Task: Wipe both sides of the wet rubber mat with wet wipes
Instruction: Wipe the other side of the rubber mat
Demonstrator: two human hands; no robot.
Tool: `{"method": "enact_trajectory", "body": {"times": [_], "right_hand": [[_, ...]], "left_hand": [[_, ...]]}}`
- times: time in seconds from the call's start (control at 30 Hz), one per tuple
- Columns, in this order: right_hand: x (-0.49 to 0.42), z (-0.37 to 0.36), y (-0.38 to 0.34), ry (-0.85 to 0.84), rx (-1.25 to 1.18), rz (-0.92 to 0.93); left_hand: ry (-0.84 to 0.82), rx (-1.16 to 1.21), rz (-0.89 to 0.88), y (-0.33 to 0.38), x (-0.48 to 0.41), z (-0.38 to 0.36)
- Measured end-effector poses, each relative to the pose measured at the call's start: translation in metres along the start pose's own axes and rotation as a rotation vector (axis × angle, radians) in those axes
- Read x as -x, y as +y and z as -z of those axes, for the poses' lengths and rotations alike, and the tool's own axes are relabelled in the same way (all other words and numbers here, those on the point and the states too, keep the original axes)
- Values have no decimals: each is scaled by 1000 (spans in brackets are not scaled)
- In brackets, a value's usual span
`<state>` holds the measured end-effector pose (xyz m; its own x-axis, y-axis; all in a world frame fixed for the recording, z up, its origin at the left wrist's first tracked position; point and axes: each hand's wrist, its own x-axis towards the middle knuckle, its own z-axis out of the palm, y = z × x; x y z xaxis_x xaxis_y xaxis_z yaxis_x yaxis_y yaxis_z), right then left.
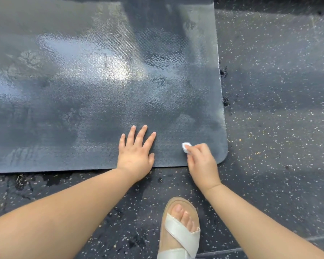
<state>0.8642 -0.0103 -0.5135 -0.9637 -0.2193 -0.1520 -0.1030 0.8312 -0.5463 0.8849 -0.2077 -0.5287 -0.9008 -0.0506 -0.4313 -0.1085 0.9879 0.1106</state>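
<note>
A large dark grey rubber mat (101,81) lies flat on the floor, its textured surface shining with wet patches. My left hand (136,154) rests flat on the mat near its front edge, fingers spread. My right hand (200,161) pinches a small bunched white wet wipe (186,146) and holds it against the mat close to the rounded front right corner.
Black speckled floor (279,109) surrounds the mat, with wet spots along the front and right edges. My right foot in a white strapped sandal (180,230) stands just in front of the mat.
</note>
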Motion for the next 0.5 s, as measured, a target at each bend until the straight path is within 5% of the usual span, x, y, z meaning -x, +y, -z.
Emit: {"method": "enact_trajectory", "body": {"times": [0.13, 0.3, 0.4, 0.5], "right_hand": [[-13, 13, 10, -76, 120, 313], [-38, 38, 47, 214, 62, -216], [-41, 22, 28, 226, 67, -251], [-40, -5, -8, 49, 0, -54]], "left_hand": [[1, 4, -5, -2, 1, 0], [-4, 6, -22, -5, 0, 3], [0, -1, -19, -4, 0, 5], [2, 7, -3, -2, 0, 9]]}}
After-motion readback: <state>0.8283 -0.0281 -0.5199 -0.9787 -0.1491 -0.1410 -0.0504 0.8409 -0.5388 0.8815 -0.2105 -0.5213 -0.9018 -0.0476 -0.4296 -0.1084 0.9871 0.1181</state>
